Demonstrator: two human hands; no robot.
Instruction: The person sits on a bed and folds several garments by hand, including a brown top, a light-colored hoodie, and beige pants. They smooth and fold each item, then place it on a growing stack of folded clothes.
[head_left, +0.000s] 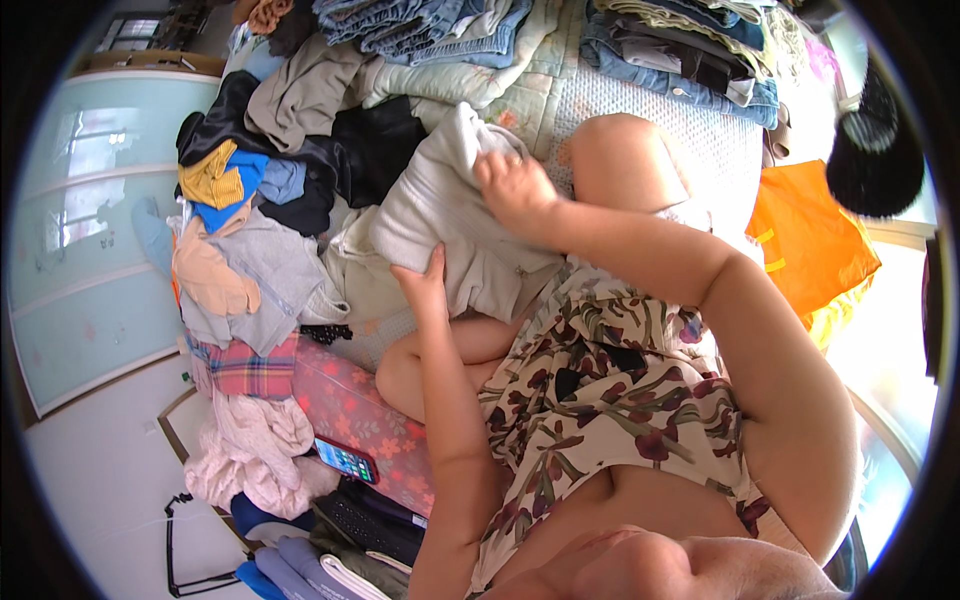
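A folded white fleece-like garment (431, 199) lies bunched before me, above my crossed legs. My left hand (424, 285) grips its lower left edge, thumb on top, the fingers hidden beneath the cloth. My right hand (516, 187) has its fingers curled into the upper right part of the same garment. A zipper shows near its lower right side. Cream cloth (356, 262) lies just to its left, and black satin-like cloth (375, 154) is spread behind it.
Folded jeans (442, 34) and a stack of trousers (675, 56) stand at the back. Mixed clothes, including a grey garment (262, 255), lie left. A smartphone (345, 459) rests on red floral fabric (360, 397). An orange bag (814, 240) is at right.
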